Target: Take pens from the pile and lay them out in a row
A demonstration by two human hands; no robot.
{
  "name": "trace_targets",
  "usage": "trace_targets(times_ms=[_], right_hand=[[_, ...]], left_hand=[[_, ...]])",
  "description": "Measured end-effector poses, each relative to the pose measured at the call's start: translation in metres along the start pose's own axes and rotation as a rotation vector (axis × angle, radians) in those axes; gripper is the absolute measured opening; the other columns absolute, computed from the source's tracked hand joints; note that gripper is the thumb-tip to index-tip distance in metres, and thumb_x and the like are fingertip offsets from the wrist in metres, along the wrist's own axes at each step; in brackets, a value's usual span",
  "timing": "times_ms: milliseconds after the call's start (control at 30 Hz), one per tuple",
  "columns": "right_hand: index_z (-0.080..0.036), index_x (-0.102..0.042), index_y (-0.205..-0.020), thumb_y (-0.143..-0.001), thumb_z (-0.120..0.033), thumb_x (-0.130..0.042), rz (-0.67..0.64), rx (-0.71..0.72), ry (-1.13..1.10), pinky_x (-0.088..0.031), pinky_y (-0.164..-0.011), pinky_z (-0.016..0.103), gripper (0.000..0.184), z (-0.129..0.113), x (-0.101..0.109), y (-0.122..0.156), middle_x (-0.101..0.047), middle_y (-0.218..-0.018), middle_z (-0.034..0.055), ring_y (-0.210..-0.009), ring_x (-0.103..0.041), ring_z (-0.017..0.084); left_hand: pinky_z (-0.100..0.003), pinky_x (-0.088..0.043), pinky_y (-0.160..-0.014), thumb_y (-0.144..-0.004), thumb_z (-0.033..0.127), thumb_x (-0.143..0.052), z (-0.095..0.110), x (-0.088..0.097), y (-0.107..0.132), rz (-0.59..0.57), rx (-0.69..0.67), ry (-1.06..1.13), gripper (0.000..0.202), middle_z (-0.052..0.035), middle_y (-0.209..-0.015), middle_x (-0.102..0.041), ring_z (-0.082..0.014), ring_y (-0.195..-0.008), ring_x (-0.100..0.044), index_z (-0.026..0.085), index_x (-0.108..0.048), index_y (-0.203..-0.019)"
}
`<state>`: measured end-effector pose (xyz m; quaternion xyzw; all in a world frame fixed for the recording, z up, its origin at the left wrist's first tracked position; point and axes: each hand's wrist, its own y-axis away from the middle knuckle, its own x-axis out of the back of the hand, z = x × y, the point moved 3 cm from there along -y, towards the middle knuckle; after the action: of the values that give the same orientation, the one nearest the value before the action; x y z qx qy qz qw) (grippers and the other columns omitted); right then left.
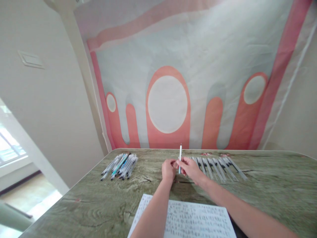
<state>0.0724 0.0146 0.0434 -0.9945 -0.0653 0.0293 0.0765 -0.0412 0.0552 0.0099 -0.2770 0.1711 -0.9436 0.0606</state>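
Note:
My right hand point(190, 168) is closed round a white pen point(180, 155), which stands upright above the table with its tip pointing up. My left hand point(168, 169) is curled close beside it, fingertips pinched near the pen's lower end; what those fingers grip is too small to make out. A heap of pens point(120, 166) with blue and dark parts lies to the left. A row of white pens point(218, 168) lies side by side to the right of my right hand.
A sheet of paper covered in handwriting point(195, 219) lies at the near edge of the wood-grain table point(272, 191), under my forearms. A pink and white cloth point(173, 82) hangs behind the table. The table's left edge drops to the floor.

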Motion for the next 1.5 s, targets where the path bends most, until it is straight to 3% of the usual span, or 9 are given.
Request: trace_targets(times_ms=[167,400,600,833,967,1133,1333,1500], right_hand=[[-0.014,-0.051,-0.068,-0.069,-0.038,-0.055,0.088,0.000,-0.082,-0.030,-0.033,0.015,0.024,-0.003,0.024,-0.012,-0.056,-0.056,-0.0021,-0.037,-0.040,0.003],[-0.014,-0.053,-0.069,-0.067,-0.037,-0.057,0.143,-0.027,-0.147,-0.028,-0.033,0.015,0.024,0.003,0.036,-0.018,-0.056,-0.057,-0.0011,-0.039,-0.040,0.004],[-0.014,-0.053,-0.068,-0.067,-0.037,-0.057,0.150,-0.032,-0.144,-0.027,-0.033,0.014,0.023,0.006,0.038,-0.018,-0.057,-0.057,-0.0008,-0.039,-0.039,0.003],[-0.014,-0.052,-0.065,-0.068,-0.037,-0.056,0.142,-0.077,-0.117,-0.027,-0.033,0.014,0.024,0.008,0.034,-0.016,-0.055,-0.056,-0.0014,-0.039,-0.039,0.003],[-0.014,-0.051,-0.067,-0.069,-0.036,-0.055,0.124,-0.073,-0.105,-0.027,-0.033,0.013,0.022,0.008,0.034,-0.016,-0.054,-0.056,-0.0015,-0.039,-0.039,0.003],[-0.014,-0.051,-0.068,-0.071,-0.037,-0.053,0.014,-0.101,0.002,-0.028,-0.033,0.013,0.024,0.009,0.026,-0.011,-0.056,-0.056,-0.0013,-0.037,-0.039,0.003],[-0.015,-0.048,-0.066,-0.073,-0.036,-0.051,-0.185,-0.150,0.147,-0.026,-0.030,0.013,0.023,0.017,0.003,-0.001,-0.057,-0.053,-0.0026,-0.032,-0.037,0.002],[-0.016,-0.048,-0.068,-0.073,-0.031,-0.051,-0.259,-0.190,0.217,-0.026,-0.030,0.013,0.017,0.021,-0.005,0.005,-0.058,-0.052,-0.0034,-0.031,-0.038,0.003]], left_hand=[[-0.023,-0.037,-0.065,-0.073,0.027,-0.050,0.002,-0.006,0.001,-0.053,-0.016,-0.336,0.020,-0.0077,-0.082,-0.064,-0.0150,-0.072,-0.055,0.019,-0.067,-0.082],[-0.022,-0.036,-0.064,-0.077,0.034,-0.045,0.005,-0.008,0.001,-0.124,-0.008,-0.512,0.024,-0.0062,-0.086,-0.062,-0.0145,-0.076,-0.055,0.021,-0.065,-0.084],[-0.022,-0.037,-0.070,-0.079,0.027,-0.041,0.005,-0.007,0.003,-0.136,-0.094,-0.483,0.025,-0.0068,-0.084,-0.060,-0.0141,-0.078,-0.053,0.020,-0.064,-0.085],[-0.024,-0.037,-0.070,-0.075,0.024,-0.047,0.003,-0.007,0.002,-0.110,-0.041,-0.397,0.018,-0.0068,-0.082,-0.059,-0.0147,-0.076,-0.052,0.018,-0.063,-0.079],[-0.025,-0.036,-0.071,-0.072,0.024,-0.052,0.001,-0.007,0.001,-0.054,-0.026,-0.221,0.013,-0.0075,-0.077,-0.059,-0.0155,-0.073,-0.053,0.017,-0.063,-0.072],[-0.024,-0.039,-0.067,-0.074,0.034,-0.050,-0.003,0.004,-0.010,0.056,0.059,0.203,0.024,-0.0069,-0.076,-0.062,-0.0136,-0.069,-0.054,0.015,-0.063,-0.080],[-0.020,-0.040,-0.058,-0.064,0.045,-0.060,-0.004,0.006,-0.014,-0.153,0.314,0.870,0.041,-0.0087,-0.083,-0.063,-0.0097,-0.063,-0.054,0.012,-0.063,-0.089],[-0.018,-0.040,-0.055,-0.057,0.040,-0.068,-0.007,0.007,-0.010,-0.141,0.394,1.053,0.040,-0.0045,-0.074,-0.062,-0.0069,-0.058,-0.053,0.013,-0.063,-0.085]])
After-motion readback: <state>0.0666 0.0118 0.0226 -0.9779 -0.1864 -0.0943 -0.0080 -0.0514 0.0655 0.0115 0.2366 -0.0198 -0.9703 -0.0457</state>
